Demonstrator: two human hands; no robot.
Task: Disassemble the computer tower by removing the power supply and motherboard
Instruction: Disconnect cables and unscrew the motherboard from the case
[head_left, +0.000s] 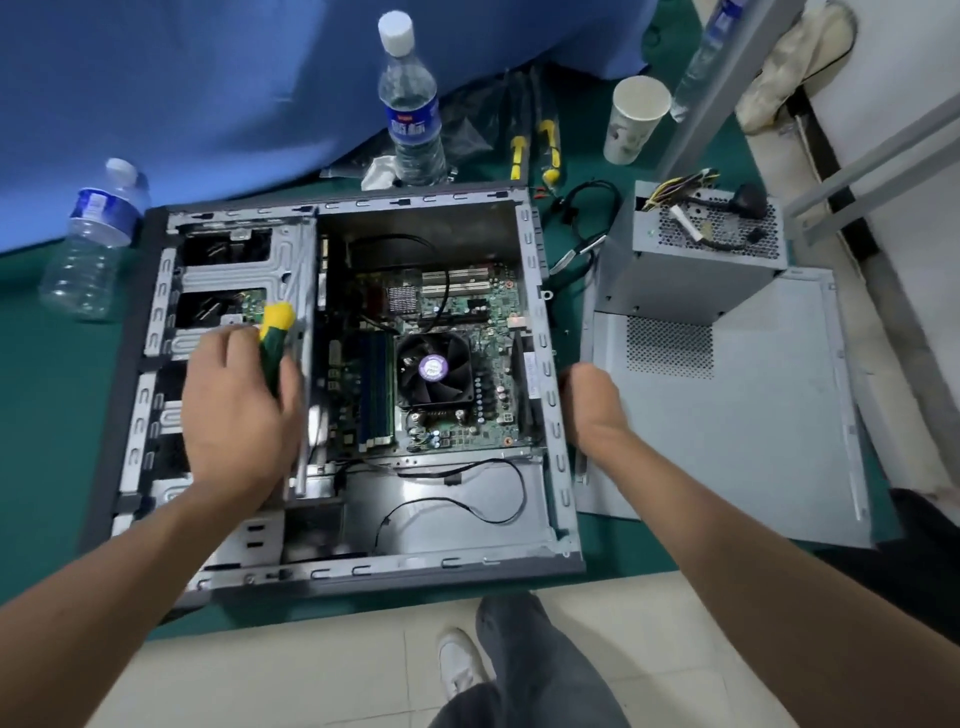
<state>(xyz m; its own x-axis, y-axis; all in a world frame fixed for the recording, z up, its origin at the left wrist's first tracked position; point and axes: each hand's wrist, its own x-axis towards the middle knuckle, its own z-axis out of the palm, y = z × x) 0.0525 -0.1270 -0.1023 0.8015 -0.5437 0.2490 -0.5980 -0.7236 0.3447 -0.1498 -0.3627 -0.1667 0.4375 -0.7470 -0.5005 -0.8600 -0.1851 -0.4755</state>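
Nearest, a grey trouser leg (524, 670) and white shoe (457, 660) on pale floor tiles. Beyond, on the green mat (47, 467), the computer tower (332, 566) lying open on its side. Left hand (239, 410) over the drive bays at the case's left, grip closed round a green-and-yellow screwdriver (274, 340). Right hand (592, 400) at the case's right wall, fingers curled under out of sight; cannot tell whether grasping anything. Motherboard (467, 332) still inside, with its fan (434, 369). Right of the case, the power supply (701, 249) already out, standing on the removed side panel (737, 415). Farthest, two water bottles (410, 104) (91, 239) and a paper cup (634, 119).
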